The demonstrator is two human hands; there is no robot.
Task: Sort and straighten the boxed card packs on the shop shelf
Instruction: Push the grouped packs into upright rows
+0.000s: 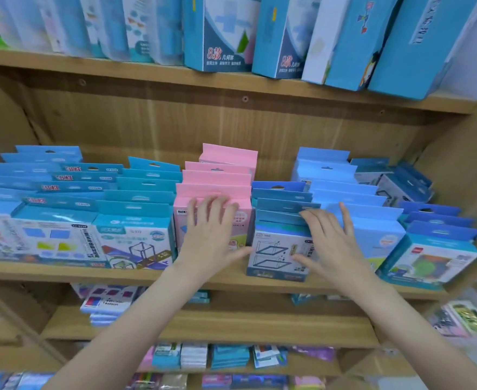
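Here, mid-frame on the wooden shelf (pixel 226 280), my left hand (pixel 210 237) lies flat, fingers spread, on the pink boxed card packs (pixel 217 178); my right hand (pixel 328 240) (fingers spread, gripping nothing) presses the dark-blue-topped white packs (pixel 273 249) just right.

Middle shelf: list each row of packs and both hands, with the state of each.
Left hand: open, fingers resting on the front pink pack.
Right hand: open, fingers on the dark-blue row.
Pink row: upright, fairly even.
Dark-blue row: upright, front pack sits forward at the shelf edge.
Light-blue row: upright, in line.
Far-right packs: rear ones tilted, askew.
Left rows: upright, overlapping.
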